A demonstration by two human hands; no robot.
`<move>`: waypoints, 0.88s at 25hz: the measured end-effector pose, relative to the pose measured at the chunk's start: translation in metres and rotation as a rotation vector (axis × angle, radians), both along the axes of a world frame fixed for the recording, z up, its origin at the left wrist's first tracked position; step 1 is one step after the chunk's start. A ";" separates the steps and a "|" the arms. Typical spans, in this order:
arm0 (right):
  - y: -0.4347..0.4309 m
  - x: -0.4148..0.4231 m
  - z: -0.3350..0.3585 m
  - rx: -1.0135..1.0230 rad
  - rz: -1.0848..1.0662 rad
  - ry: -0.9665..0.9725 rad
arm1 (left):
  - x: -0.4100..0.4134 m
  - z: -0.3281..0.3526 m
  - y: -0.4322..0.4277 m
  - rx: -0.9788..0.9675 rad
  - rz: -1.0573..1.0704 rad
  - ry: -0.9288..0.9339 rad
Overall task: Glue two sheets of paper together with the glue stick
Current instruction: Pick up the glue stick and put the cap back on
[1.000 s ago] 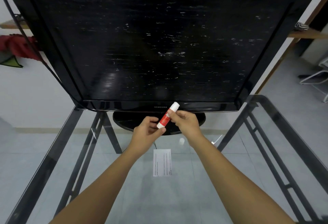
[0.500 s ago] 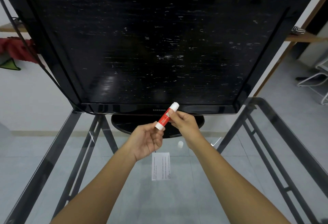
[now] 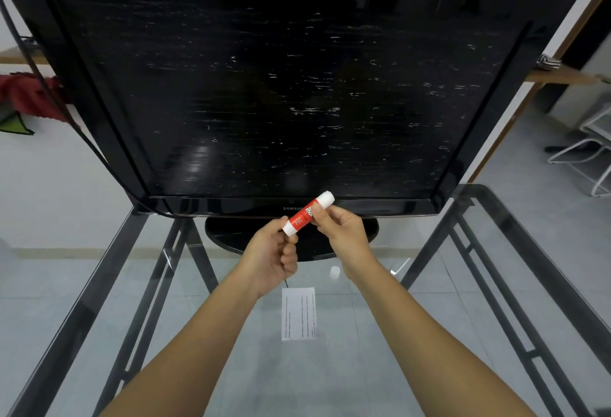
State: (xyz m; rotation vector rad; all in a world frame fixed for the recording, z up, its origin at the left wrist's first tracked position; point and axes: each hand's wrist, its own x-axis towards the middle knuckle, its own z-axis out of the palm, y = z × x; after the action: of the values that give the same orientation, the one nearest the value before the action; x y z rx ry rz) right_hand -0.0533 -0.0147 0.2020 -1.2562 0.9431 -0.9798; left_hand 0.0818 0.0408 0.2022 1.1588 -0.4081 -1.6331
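Observation:
A red-and-white glue stick (image 3: 305, 215) is held tilted in the air, just in front of the television's lower edge. My right hand (image 3: 340, 231) pinches its upper half. My left hand (image 3: 272, 258) has thumb and fingers closed on its lower white end. A small white sheet of paper (image 3: 298, 314) with printed lines lies flat on the glass table (image 3: 380, 367), below and between my wrists. Whether it is one sheet or two stacked I cannot tell. A small white cap-like piece (image 3: 334, 272) sits on the glass near my right wrist.
A large black television (image 3: 281, 92) on an oval stand (image 3: 228, 235) fills the back of the table, close behind my hands. The table has a dark metal frame (image 3: 99, 301). A white chair (image 3: 588, 149) stands on the floor at the right.
My left hand came off the stick's lower end half a second ago and has closed on it again. Both hands and the stick sit slightly higher, nearer the television.

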 end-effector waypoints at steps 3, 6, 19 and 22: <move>0.002 0.000 -0.001 -0.005 -0.033 -0.015 | -0.004 -0.006 0.002 -0.189 0.146 -0.165; 0.002 0.001 0.000 -0.009 -0.034 -0.017 | -0.007 -0.012 0.010 -0.424 0.163 -0.602; 0.006 0.004 -0.003 -0.062 -0.011 0.006 | 0.000 0.002 0.003 -0.050 0.130 -0.162; 0.004 0.004 0.002 -0.065 -0.043 -0.005 | -0.004 -0.007 0.010 -0.417 0.159 -0.626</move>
State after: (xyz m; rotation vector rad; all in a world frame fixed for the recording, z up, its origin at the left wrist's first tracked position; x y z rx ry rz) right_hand -0.0493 -0.0103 0.2036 -1.2919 0.9444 -1.0547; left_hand 0.0778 0.0512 0.1951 1.3156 -0.9772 -0.9548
